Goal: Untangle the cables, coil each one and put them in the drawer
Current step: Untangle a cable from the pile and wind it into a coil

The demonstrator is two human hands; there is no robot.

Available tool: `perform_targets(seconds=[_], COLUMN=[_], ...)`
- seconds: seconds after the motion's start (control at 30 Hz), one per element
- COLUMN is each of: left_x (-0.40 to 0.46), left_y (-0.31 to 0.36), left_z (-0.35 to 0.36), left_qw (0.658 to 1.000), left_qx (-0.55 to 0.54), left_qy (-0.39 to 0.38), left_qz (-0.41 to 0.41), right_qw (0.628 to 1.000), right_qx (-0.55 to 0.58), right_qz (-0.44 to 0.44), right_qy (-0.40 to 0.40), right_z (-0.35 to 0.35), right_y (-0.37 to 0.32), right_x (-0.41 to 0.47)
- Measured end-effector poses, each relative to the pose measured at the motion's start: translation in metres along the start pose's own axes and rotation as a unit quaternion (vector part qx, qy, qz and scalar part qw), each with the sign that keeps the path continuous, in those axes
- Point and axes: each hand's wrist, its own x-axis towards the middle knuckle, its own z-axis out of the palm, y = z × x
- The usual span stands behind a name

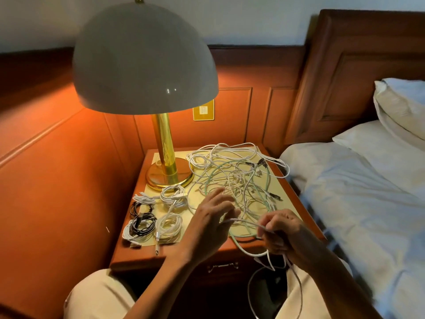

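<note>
A white cable ran taut between the two hands above the front edge of the nightstand, drawn out of the tangle that sprawled over the right half of the top. The right hand had its fingers curled round the cable, and loops of it hung from that hand down toward the person's lap, most likely the start of a coil. The left hand was spread and relaxed, its fingertips meeting the cable near the tangle's edge, apparently guiding it free rather than gripping it; motion blur made finer contact hard to tell.

Within the tangle a pale green cable wound among the white ones, with dark plugs showing here and there. To the left, kept apart from the mess, lay finished coils: several white and at least one black, probably parked there so they could not snag again. None seemed to have gone into the drawer, whose brass handle showed below the tabletop; it looked closed.

A brass lamp with a domed shade stood at the back left of the nightstand, and a bed with white pillows lay to the right.
</note>
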Motion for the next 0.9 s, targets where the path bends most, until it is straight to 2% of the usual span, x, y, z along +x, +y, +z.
perform_targets(seconds=[0.03, 0.13, 0.2, 0.27, 0.33, 0.37, 0.4, 0.47, 0.5, 0.53, 0.57, 0.7, 0.8, 0.87, 0.9], left_x=[-0.001, -0.009, -0.018, -0.026, -0.031, -0.034, -0.037, -0.044, -0.048, -0.052, -0.054, -0.058, -0.068, -0.08, -0.086], left_y=[0.002, 0.016, 0.021, 0.024, 0.026, 0.027, 0.029, 0.036, 0.038, 0.041, 0.045, 0.053, 0.039, 0.027, 0.022], left_z=[-0.001, -0.005, -0.005, -0.006, -0.01, -0.011, -0.012, -0.011, -0.008, -0.006, -0.003, 0.012, 0.018, 0.019, 0.019], left_qw=[0.999, 0.984, 0.978, 0.972, 0.94, 0.901, 0.845, 0.714, 0.66, 0.625, 0.608, 0.574, 0.562, 0.582, 0.604], left_qx=[-0.031, -0.132, -0.164, -0.195, -0.284, -0.362, -0.448, -0.607, -0.662, -0.697, -0.714, -0.712, -0.691, -0.661, -0.641], left_qy=[-0.008, -0.096, -0.085, -0.041, -0.045, -0.065, -0.091, -0.127, -0.127, -0.112, -0.084, 0.113, 0.222, 0.248, 0.249], left_qz=[-0.01, -0.068, -0.095, -0.122, -0.185, -0.232, -0.276, -0.324, -0.33, -0.332, -0.337, -0.388, -0.396, -0.404, -0.403], right_qw=[1.0, 0.993, 0.984, 0.973, 0.969, 0.969, 0.969, 0.965, 0.961, 0.956, 0.956, 0.974, 0.981, 0.979, 0.979], right_qx=[0.012, 0.012, 0.026, 0.033, 0.006, -0.016, -0.041, -0.096, -0.131, -0.165, -0.187, -0.194, -0.172, -0.157, -0.144], right_qz=[-0.007, -0.023, -0.033, -0.036, -0.032, -0.029, -0.027, -0.024, -0.024, -0.023, -0.019, 0.014, 0.085, 0.132, 0.14], right_qy=[0.026, 0.119, 0.174, 0.224, 0.243, 0.243, 0.243, 0.243, 0.244, 0.24, 0.225, 0.119, 0.029, -0.02, -0.031], right_z=[-0.001, -0.002, -0.001, -0.003, -0.004, -0.002, 0.001, 0.01, 0.016, 0.021, 0.026, 0.049, 0.067, 0.072, 0.072], right_y=[0.0, 0.001, 0.005, 0.01, 0.017, 0.021, 0.025, 0.036, 0.041, 0.047, 0.054, 0.087, 0.095, 0.095, 0.092], right_x=[-0.002, -0.004, -0.002, 0.001, 0.004, 0.005, 0.005, 0.005, 0.005, 0.003, 0.001, -0.024, -0.05, -0.063, -0.069])
